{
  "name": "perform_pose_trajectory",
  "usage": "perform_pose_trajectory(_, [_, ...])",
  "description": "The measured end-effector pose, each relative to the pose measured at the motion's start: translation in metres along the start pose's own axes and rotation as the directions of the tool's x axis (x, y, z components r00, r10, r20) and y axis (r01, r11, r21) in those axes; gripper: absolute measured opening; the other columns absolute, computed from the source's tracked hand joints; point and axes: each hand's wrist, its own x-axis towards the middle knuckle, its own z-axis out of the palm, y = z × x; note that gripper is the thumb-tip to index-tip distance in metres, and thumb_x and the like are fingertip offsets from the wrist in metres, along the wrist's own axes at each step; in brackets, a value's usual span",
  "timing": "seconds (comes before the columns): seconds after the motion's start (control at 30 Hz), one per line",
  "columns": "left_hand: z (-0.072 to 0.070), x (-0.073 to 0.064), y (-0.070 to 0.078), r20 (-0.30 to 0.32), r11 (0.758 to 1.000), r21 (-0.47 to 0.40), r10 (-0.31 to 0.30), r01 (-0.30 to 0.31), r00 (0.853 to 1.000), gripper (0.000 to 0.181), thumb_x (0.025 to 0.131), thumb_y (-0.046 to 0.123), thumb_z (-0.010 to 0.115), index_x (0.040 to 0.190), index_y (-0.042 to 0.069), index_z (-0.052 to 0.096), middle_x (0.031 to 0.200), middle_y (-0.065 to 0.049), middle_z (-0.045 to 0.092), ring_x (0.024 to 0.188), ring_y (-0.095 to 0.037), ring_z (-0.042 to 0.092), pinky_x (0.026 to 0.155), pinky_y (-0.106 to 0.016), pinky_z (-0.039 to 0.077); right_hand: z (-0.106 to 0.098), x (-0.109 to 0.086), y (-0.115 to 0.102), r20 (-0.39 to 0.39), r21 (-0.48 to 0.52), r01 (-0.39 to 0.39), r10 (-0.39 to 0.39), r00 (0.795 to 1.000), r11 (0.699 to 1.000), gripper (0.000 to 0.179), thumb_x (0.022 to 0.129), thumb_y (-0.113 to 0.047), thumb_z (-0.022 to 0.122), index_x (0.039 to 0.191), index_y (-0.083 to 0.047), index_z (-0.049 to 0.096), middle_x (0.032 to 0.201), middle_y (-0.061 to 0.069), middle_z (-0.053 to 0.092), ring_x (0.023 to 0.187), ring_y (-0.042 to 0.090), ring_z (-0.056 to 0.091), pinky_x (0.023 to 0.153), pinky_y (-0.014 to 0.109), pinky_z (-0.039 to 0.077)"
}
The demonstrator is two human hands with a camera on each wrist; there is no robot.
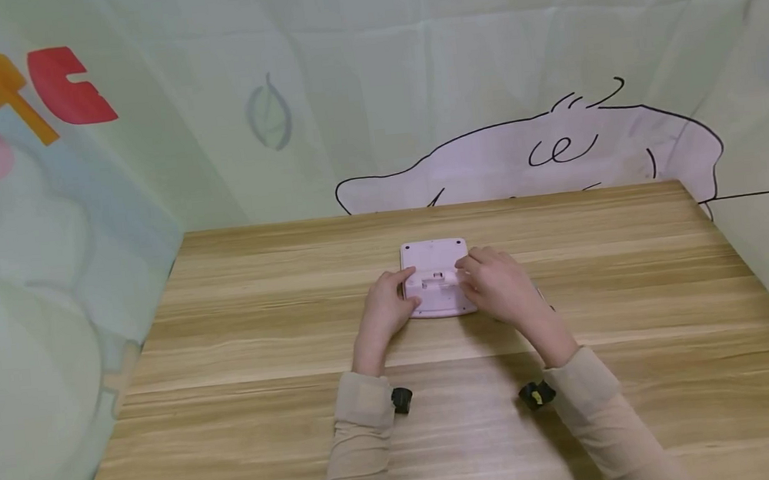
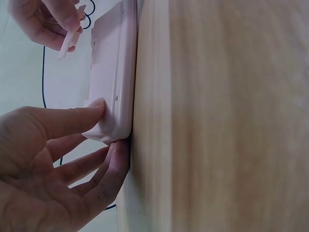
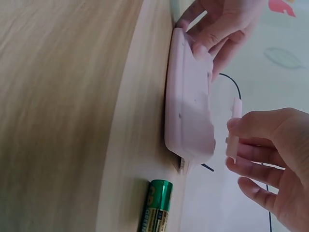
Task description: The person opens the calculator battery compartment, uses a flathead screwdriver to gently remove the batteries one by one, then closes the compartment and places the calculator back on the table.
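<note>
A pink calculator [image 1: 434, 254] lies face down on the wooden table, its back up and a small battery recess uncovered near the middle. My left hand [image 1: 385, 305] grips its left edge, the thumb on the back and other fingers against the side, as the left wrist view shows. Over the calculator's right side, my right hand [image 1: 503, 283] pinches a small pink battery cover [image 3: 236, 108] between thumb and fingers. In the right wrist view, the cover is held apart from the calculator. The calculator's front is hidden against the table.
A green and black battery [image 3: 157, 208] lies on the table near the calculator's right side, mostly hidden behind my right hand in the head view. The table [image 1: 262, 344] reaches back to a printed curtain [image 1: 410, 75] with cartoon drawings.
</note>
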Motion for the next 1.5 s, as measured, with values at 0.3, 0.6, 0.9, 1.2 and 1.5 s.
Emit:
perform_pose_trajectory(0.3, [0.001,0.0,0.0,-0.002,1.0,0.004,0.001,-0.001,1.0,0.054,0.086,0.011,0.07,0.137,0.015,0.054,0.128,-0.018,0.057,0.119,-0.031,0.055,0.104,-0.045,0.045,0.009,0.002,-0.001,-0.063,-0.044,0.038,-0.041,0.997,0.998,0.028,0.083,-0.012,0.07,0.109,-0.005,0.067,0.102,0.008,0.067,0.093,0.026,0.061,0.077,0.04,0.051])
perform_pose_trajectory(0.6, [0.0,0.0,-0.001,-0.001,1.0,0.005,0.013,-0.013,1.0,0.054,0.085,0.012,0.071,0.137,0.015,0.054,0.127,-0.018,0.058,0.116,-0.031,0.056,0.102,-0.045,0.046,0.013,0.007,-0.006,-0.03,-0.066,0.046,-0.048,0.998,0.997,0.029,0.085,-0.014,0.07,0.112,-0.006,0.067,0.103,0.007,0.067,0.096,0.024,0.061,0.083,0.038,0.052])
perform_pose_trajectory(0.9, [-0.001,0.0,-0.002,0.002,0.999,0.015,0.029,-0.029,1.0,0.054,0.085,0.012,0.071,0.136,0.015,0.055,0.128,-0.018,0.058,0.116,-0.031,0.057,0.101,-0.045,0.047,0.016,0.012,-0.013,-0.012,-0.061,0.055,-0.056,0.998,0.997,0.029,0.085,-0.014,0.069,0.113,-0.006,0.066,0.104,0.007,0.067,0.098,0.025,0.061,0.082,0.038,0.052])
perform_pose_trajectory(1.2, [-0.001,0.002,-0.003,0.005,1.0,0.014,0.022,-0.022,1.0,0.054,0.085,0.012,0.071,0.137,0.016,0.055,0.129,-0.018,0.058,0.117,-0.03,0.056,0.102,-0.045,0.046,0.021,0.015,-0.015,-0.009,-0.082,0.06,-0.061,0.998,0.995,0.028,0.086,-0.016,0.069,0.113,-0.007,0.066,0.105,0.007,0.066,0.097,0.024,0.06,0.083,0.039,0.052])
perform_pose_trajectory(1.5, [-0.001,0.001,-0.003,0.001,1.0,0.016,0.025,-0.025,1.0,0.053,0.086,0.013,0.071,0.136,0.015,0.055,0.129,-0.018,0.058,0.118,-0.03,0.056,0.102,-0.044,0.046,0.024,0.017,-0.017,-0.038,-0.085,0.07,-0.074,0.997,0.994,0.026,0.085,-0.014,0.069,0.11,-0.006,0.067,0.102,0.007,0.066,0.094,0.024,0.061,0.082,0.039,0.052])
